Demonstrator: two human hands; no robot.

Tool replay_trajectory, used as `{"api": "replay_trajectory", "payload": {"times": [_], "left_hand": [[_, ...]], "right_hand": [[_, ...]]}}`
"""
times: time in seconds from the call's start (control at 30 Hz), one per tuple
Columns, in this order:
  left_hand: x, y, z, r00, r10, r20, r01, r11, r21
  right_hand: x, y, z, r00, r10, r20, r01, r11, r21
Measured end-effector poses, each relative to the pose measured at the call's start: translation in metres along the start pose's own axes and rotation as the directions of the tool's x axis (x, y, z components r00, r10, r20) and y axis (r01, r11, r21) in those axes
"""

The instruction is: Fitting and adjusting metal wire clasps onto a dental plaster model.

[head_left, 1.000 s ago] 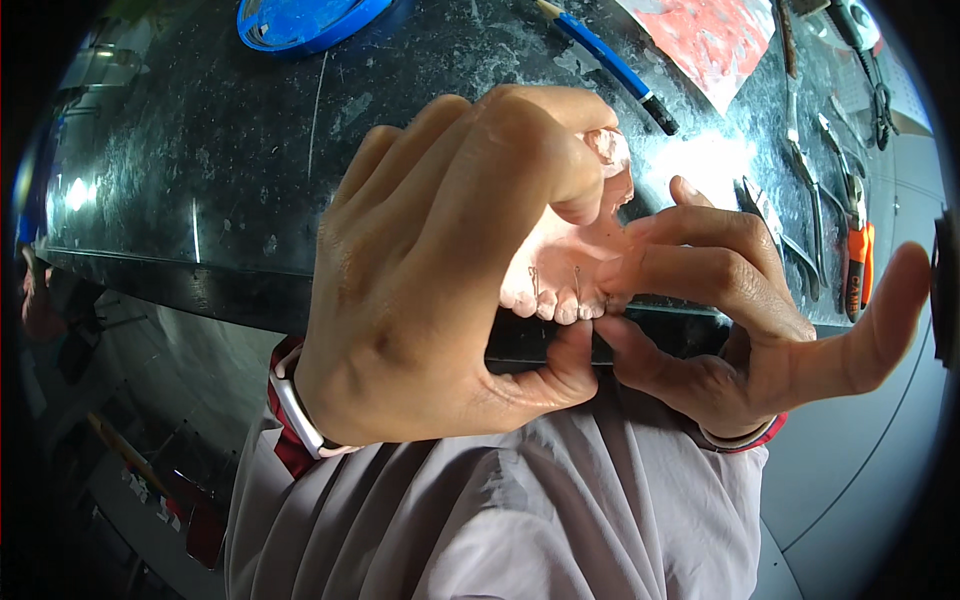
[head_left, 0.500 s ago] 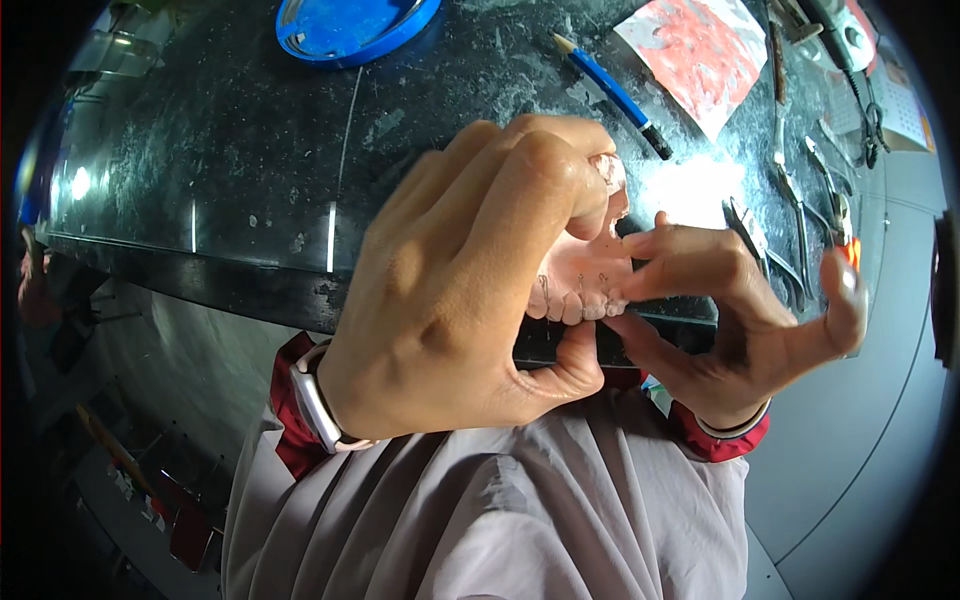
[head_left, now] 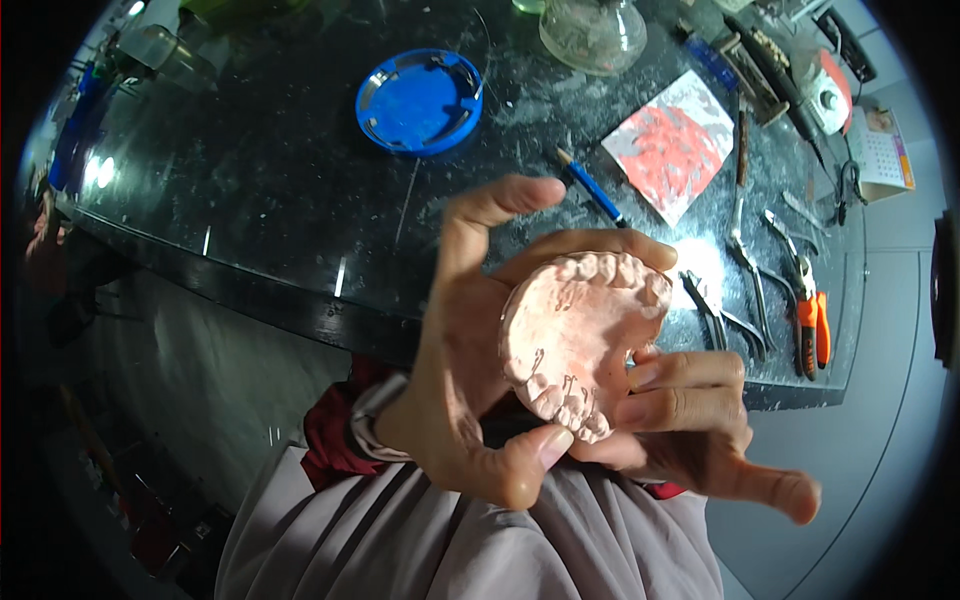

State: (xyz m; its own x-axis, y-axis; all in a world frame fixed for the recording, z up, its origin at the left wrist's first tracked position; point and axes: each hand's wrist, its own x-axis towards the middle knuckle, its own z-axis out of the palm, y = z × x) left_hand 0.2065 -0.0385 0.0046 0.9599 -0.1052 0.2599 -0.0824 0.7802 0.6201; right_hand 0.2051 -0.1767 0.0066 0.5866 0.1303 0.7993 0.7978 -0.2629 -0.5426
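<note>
Cast: pink plaster dental cast (head_left: 585, 340), teeth side up, held in the air past the bench's near edge, over the lap.
Left hand: left hand (head_left: 470, 370) wraps it, thumb pinching the near teeth, fingers curled behind the far arch.
Right hand: right hand (head_left: 690, 420) props the right side with bent fingers, thumb sticking out free.
Drop risk: nothing's under it, so if that thumb slips I'd guess it falls past the bench (head_left: 260, 200) and chips.
Squeeze risk: pinching the teeth too hard could snap one off.
Clutter: pliers (head_left: 810, 310) and blue pencil (head_left: 595, 190) sit near the right end, easy to knock.
</note>
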Motion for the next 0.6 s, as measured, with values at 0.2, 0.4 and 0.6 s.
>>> {"api": "replay_trajectory", "payload": {"times": [0.2, 0.4, 0.6], "left_hand": [[-0.007, -0.001, 0.014, 0.975, -0.193, -0.115, 0.157, 0.952, -0.262], [-0.008, 0.020, 0.014, 0.827, -0.562, -0.016, 0.535, 0.795, -0.285], [-0.013, 0.018, 0.004, 0.816, -0.567, 0.110, 0.565, 0.742, -0.360]], "right_hand": [[-0.008, -0.016, 0.027, 0.975, -0.138, -0.175, 0.131, 0.990, -0.051], [-0.013, -0.019, 0.020, 0.971, -0.175, -0.161, 0.051, 0.814, -0.579], [0.002, -0.007, 0.023, 0.931, -0.240, -0.276, -0.009, 0.741, -0.672]]}}
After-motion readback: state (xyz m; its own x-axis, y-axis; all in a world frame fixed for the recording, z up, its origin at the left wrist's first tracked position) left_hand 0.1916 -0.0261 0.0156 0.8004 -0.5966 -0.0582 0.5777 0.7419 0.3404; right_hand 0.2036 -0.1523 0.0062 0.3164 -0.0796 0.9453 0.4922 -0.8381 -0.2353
